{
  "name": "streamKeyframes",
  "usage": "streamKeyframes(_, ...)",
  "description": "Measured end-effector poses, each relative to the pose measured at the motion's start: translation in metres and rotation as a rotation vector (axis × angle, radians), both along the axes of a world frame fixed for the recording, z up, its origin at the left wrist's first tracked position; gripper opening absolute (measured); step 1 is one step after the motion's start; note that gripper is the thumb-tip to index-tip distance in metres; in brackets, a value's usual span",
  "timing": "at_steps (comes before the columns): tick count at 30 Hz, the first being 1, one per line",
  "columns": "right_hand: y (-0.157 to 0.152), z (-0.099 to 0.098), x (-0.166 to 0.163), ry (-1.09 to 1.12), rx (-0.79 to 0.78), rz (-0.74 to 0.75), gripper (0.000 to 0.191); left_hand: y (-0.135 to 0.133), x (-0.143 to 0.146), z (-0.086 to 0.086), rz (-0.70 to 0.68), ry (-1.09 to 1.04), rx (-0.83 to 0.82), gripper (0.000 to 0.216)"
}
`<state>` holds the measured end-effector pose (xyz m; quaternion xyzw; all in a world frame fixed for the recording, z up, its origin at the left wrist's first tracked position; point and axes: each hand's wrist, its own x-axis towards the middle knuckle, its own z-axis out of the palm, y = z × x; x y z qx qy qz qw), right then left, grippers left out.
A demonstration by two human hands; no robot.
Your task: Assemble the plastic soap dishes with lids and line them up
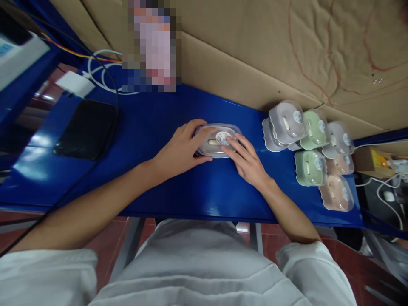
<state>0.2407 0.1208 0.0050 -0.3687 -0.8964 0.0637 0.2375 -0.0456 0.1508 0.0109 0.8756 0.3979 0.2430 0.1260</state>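
Note:
A lidded plastic box (pixel 208 150) with a clear cover, a pale handle and a round printed sticker (pixel 224 138) lies in front of me on the blue table. My left hand (pixel 180 148) grips its left end, thumb along the near edge and fingers over the top and far edge. On the right, my right hand (pixel 247 160) rests its outstretched fingertips on the sticker and the right part of the lid. Part of the box is hidden beneath my fingers.
Several similar boxes in grey, green (pixel 310 167) and peach (pixel 336 193) stand at the right, some stacked. A black flat pad (pixel 86 129), a white adapter (pixel 75 83) and cables lie left. Cardboard (pixel 219 63) walls the far edge of the blue table (pixel 191 191).

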Motion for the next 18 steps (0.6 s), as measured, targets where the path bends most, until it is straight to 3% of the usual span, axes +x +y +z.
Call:
streamKeyframes(4,0.002,-0.002,-0.002,-0.041,-0.057,-0.002,0.058,0.0,0.001,0.001,0.034,0.068,0.044,0.066)
streamKeyframes(10,0.004,-0.009,-0.002,0.027,-0.053,0.023,0.067,0.005,-0.003,-0.005,-0.034,-0.116,-0.051,0.072)
streamKeyframes(18,0.006,-0.012,0.0,0.101,-0.048,0.013,0.065,0.002,-0.003,0.002,0.032,-0.135,-0.19,0.069)
